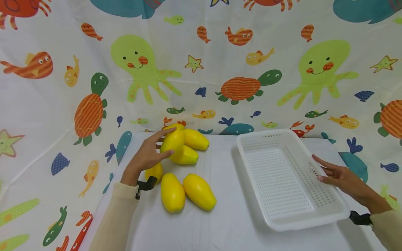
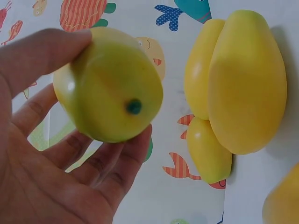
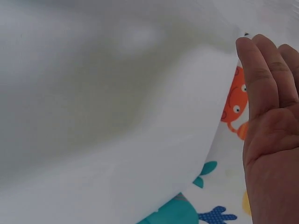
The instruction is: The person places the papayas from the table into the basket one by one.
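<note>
My left hand (image 1: 147,155) holds a yellow papaya (image 1: 173,142), thumb on one side and fingers round the other. In the left wrist view, this papaya's rounded end (image 2: 107,88) with a small green stem spot faces the camera. Behind it lie more yellow papayas (image 1: 196,139), partly hidden by the held one. At the right, my right hand (image 1: 340,177) grips the side rim of a white perforated plastic basket (image 1: 251,184), thumb over the rim. The right wrist view shows the right hand's (image 3: 273,116) fingers side by side; its thumb is out of sight there.
Two papayas, one upright in view (image 1: 172,193) and one slanted (image 1: 200,192), lie near the front of the white table (image 1: 224,216). Another papaya (image 1: 154,172) is partly behind my left wrist. A sea-animal print cloth (image 1: 201,48) hangs behind the table.
</note>
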`<action>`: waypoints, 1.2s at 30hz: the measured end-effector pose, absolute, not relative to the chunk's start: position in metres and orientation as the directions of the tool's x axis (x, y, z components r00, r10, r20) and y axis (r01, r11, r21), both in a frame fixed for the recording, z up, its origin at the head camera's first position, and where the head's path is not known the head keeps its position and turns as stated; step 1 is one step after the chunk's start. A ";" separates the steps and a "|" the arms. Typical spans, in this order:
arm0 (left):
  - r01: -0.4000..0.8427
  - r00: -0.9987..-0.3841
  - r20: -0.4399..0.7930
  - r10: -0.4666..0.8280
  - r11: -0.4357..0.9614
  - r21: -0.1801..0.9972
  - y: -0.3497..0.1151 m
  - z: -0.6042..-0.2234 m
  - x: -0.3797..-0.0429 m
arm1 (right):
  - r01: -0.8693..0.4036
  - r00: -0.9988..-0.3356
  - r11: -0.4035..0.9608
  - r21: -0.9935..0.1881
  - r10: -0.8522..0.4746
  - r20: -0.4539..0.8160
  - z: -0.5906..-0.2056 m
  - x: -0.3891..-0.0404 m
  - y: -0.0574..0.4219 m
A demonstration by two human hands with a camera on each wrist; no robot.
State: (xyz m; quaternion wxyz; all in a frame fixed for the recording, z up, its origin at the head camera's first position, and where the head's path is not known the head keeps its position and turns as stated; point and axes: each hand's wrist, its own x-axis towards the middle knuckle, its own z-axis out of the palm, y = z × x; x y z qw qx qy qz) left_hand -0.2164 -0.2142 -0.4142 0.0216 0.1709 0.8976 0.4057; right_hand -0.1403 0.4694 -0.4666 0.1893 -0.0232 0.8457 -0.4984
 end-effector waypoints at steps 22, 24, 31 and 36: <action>0.365 -0.911 0.157 0.382 0.570 0.736 -0.200 -0.406 -0.211 | 0.132 -0.939 0.541 -0.830 -0.200 -0.279 -0.475 -0.127 0.450; 0.376 -0.906 0.166 0.389 0.560 0.738 -0.198 -0.405 -0.209 | 0.126 -0.942 0.547 -0.827 -0.195 -0.273 -0.477 -0.127 0.450; 0.386 -0.896 0.167 0.411 0.539 0.749 -0.189 -0.398 -0.207 | 0.117 -0.950 0.567 -0.815 -0.174 -0.258 -0.479 -0.123 0.445; 0.392 -0.891 0.164 0.424 0.534 0.749 -0.181 -0.392 -0.205 | 0.119 -0.954 0.569 -0.813 -0.162 -0.253 -0.479 -0.120 0.440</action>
